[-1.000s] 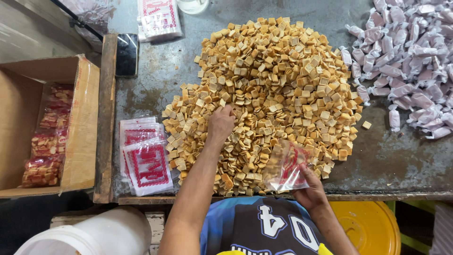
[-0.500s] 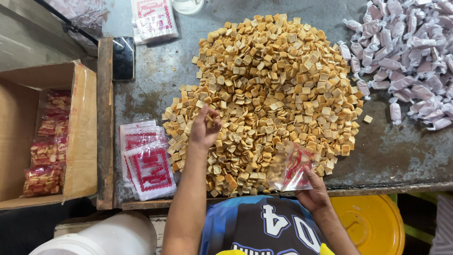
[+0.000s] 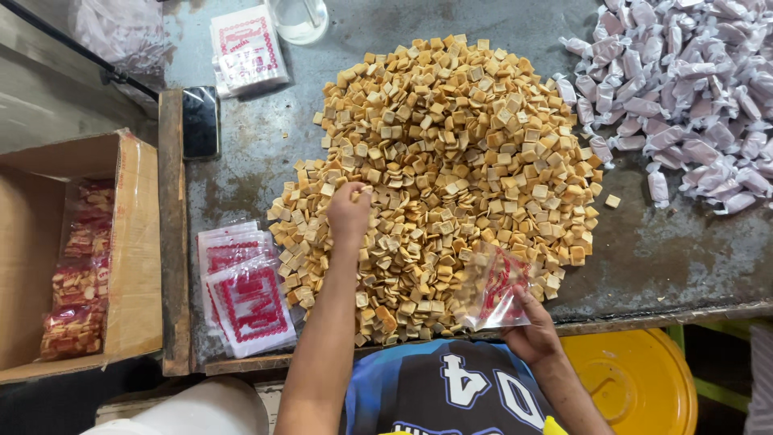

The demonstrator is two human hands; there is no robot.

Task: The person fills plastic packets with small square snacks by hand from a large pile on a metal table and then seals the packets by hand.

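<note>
A big heap of small square tan biscuits covers the middle of a dark metal table. My left hand is closed over a few biscuits at the heap's near left side. Near the table's front edge, my right hand holds a small clear plastic bag with red print against the heap; some biscuits lie inside it.
A stack of empty red-printed bags lies at the front left. A cardboard box at left holds filled packets. White wrapped candies pile at the right. More bags, a phone and a yellow lid lie around.
My left hand shifted left from the heap's middle to its near left side and closed on biscuits. The bag in my right hand stayed where it was.
</note>
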